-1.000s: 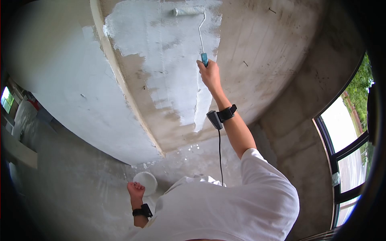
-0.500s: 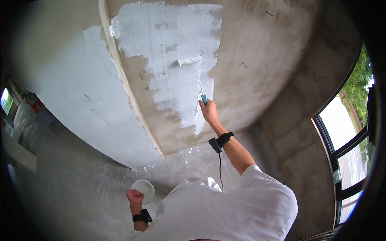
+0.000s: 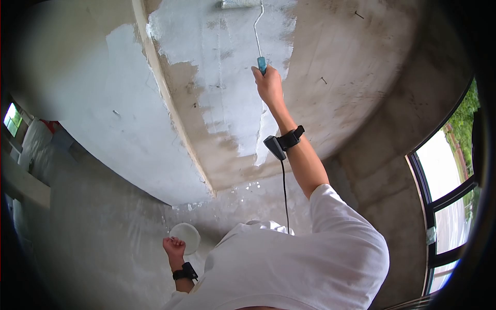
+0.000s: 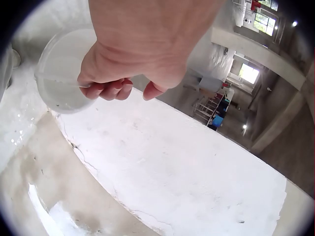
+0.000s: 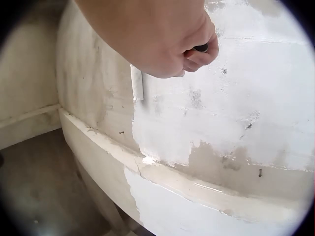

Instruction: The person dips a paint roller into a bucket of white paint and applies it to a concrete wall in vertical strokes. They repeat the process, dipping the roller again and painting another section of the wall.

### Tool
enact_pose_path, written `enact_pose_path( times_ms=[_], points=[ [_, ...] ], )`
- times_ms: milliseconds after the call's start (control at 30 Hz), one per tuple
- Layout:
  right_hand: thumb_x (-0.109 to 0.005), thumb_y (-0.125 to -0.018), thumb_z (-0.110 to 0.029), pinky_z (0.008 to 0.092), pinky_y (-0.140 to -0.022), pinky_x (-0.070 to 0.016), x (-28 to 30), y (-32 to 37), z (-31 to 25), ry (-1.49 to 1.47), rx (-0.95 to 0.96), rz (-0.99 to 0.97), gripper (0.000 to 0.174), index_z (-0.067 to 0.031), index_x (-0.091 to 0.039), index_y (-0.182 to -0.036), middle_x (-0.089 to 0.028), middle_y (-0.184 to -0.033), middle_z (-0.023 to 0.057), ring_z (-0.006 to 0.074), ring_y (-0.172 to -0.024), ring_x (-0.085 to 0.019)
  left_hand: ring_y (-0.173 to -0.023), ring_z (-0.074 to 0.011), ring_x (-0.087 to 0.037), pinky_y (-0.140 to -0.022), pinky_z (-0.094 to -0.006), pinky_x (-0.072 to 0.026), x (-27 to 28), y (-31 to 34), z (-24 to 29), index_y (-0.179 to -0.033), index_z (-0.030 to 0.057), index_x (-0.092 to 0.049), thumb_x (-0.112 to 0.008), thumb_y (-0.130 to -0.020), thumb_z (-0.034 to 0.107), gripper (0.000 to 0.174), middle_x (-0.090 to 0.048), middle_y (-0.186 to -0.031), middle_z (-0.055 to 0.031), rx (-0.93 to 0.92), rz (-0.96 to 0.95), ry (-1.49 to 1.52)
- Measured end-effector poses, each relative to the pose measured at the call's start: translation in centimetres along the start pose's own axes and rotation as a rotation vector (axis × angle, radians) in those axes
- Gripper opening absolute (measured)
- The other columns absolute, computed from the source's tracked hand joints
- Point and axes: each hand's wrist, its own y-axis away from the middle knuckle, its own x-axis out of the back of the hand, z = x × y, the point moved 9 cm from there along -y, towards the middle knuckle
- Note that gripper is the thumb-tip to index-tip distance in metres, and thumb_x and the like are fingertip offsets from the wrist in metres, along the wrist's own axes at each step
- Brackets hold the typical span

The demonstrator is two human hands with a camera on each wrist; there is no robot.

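Observation:
My right hand (image 3: pixel 269 89) grips the blue handle of a paint roller (image 3: pixel 262 64), arm stretched up the wall. Its white sleeve lies against the painted patch at the top edge of the head view, partly cut off; in the right wrist view the roller sleeve (image 5: pixel 137 83) shows below the hand. Wet white paint (image 3: pixel 227 67) covers part of the brown-grey wall. Low on the left, my left hand (image 3: pixel 174 246) has its fingers curled round the thin handle of a white bucket (image 3: pixel 190 236). In the left wrist view the bucket (image 4: pixel 61 59) hangs partly behind the fingers.
A raised corner strip (image 3: pixel 168 98) separates the patch from a white wall face (image 3: pixel 119 113) at left. Nails (image 3: pixel 323 80) stick out of the bare wall. White spots dot the floor near the wall base; a cable (image 3: pixel 284 196) hangs from the right wrist. Windows (image 3: pixel 439 165) stand at right.
The roller first came down the painted patch, then went back up to the top of the view with my right hand. My left hand and the bucket stay nearly in place.

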Motion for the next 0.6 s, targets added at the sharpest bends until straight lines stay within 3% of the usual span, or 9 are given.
enact_pose_path(
  times_ms=[100,333,533,600],
  points=[
    [-0.065,-0.092,-0.024,0.0483,-0.057,-0.0422,-0.4,0.8,0.3,-0.014,0.016,0.02,0.039,0.0073,-0.051,-0.075,-0.054,-0.062,0.0268,0.0436,-0.058,-0.055,-0.047,-0.0134,-0.034,-0.051,-0.031,-0.0315,-0.3,0.2,0.0,-0.07,0.0151,-0.05,-0.049,-0.081,0.03,0.018,-0.037,-0.052,0.0033,-0.006,0.035,0.022],
    [-0.064,-0.093,-0.02,0.0496,-0.057,-0.0423,-1.6,8.7,7.2,0.123,-0.153,-0.085,0.033,0.0063,-0.051,-0.079,-0.056,-0.064,0.028,0.0492,-0.065,-0.057,-0.047,-0.0133,-0.032,-0.051,-0.0309,-0.03,-2.4,0.7,0.3,-0.069,0.0154,-0.048,-0.05,-0.079,0.027,0.015,-0.036,-0.052,0.0033,-0.025,0.051,0.029],
    [-0.064,-0.093,-0.018,0.0503,-0.056,-0.0422,-2.4,13.7,13.2,0.131,-0.189,-0.117,0.031,0.0056,-0.05,-0.08,-0.056,-0.063,0.028,0.049,-0.064,-0.057,-0.046,-0.0132,-0.032,-0.051,-0.0309,-0.0297,-2.8,0.4,1.3,-0.069,0.0159,-0.049,-0.05,-0.078,0.028,0.015,-0.036,-0.052,0.0036,-0.075,0.064,-0.022],
    [-0.065,-0.092,-0.02,0.0467,-0.055,-0.0407,-2.2,14.2,14.2,0.143,-0.213,-0.111,0.034,0.0057,-0.05,-0.078,-0.053,-0.063,0.0277,0.0473,-0.061,-0.054,-0.046,-0.0131,-0.032,-0.051,-0.0306,-0.0295,-2.9,0.1,1.7,-0.069,0.0161,-0.048,-0.051,-0.078,0.028,0.015,-0.036,-0.052,0.0038,-0.078,0.041,-0.021]
  ],
)
